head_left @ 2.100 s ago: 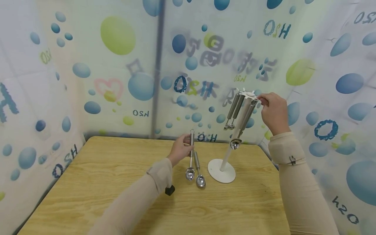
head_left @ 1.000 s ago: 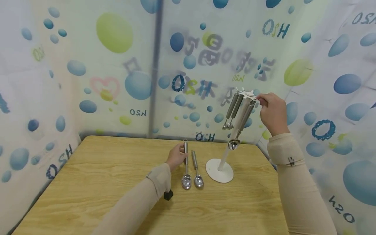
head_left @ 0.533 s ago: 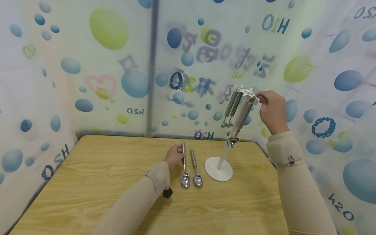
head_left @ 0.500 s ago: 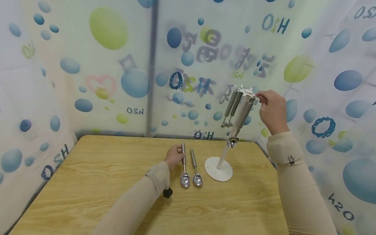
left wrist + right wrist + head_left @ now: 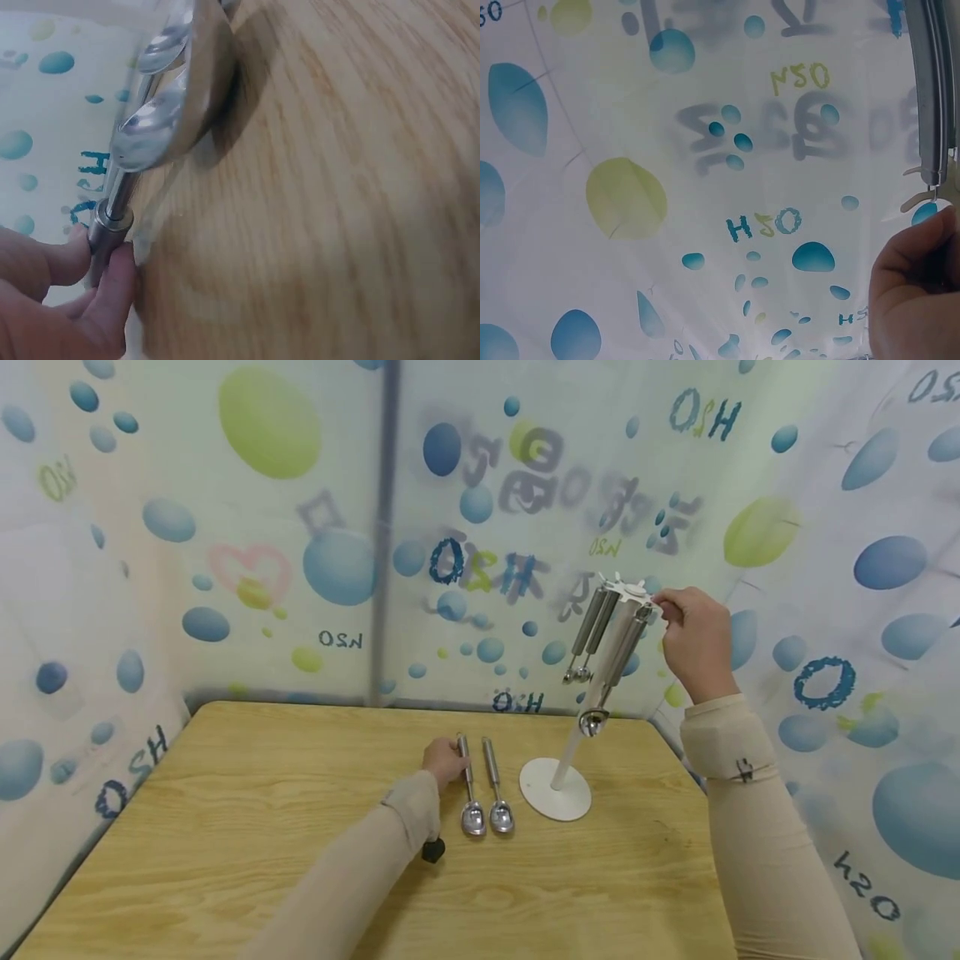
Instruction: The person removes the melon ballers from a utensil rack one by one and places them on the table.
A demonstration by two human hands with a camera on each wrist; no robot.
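Pinching the left scoop (image 5: 473,817) by its handle, toward the table's (image 5: 187,818) far edge, in left hand (image 5: 444,762); pinching the rack's top (image 5: 628,590) in right hand (image 5: 699,639).

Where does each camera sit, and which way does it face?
Head: worn on the head, looking forward and down over the table; left hand, right hand and both sleeves show.
Left wrist: worn there, looking across the tabletop at the held scoop and second scoop; left fingers show lower left.
Right wrist: worn there, facing the bubble-print backdrop, a hanging handle at its right edge; the right hand shows lower right.
Head and left wrist share both scoops.
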